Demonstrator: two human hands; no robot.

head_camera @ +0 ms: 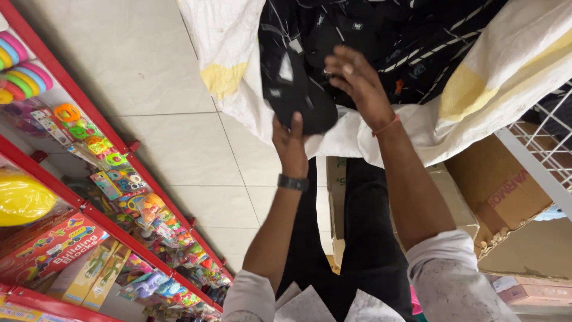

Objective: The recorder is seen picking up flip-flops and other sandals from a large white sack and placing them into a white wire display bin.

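A big white woven sack (238, 89) with yellow patches lies open in front of me, filled with black bagged items (381, 36). My left hand (290, 140), with a dark watch on the wrist, grips a black flat item (301, 98) at the sack's mouth. My right hand (357, 80), with a red thread on the wrist, reaches into the sack with fingers curled on the black bagged items; what it grasps is hidden.
A red shelf rack (89, 113) with colourful packaged toys runs along the left. Pale floor tiles (179, 155) lie between rack and sack. Cardboard boxes (500, 185) and a white wire rack (548, 143) stand at the right.
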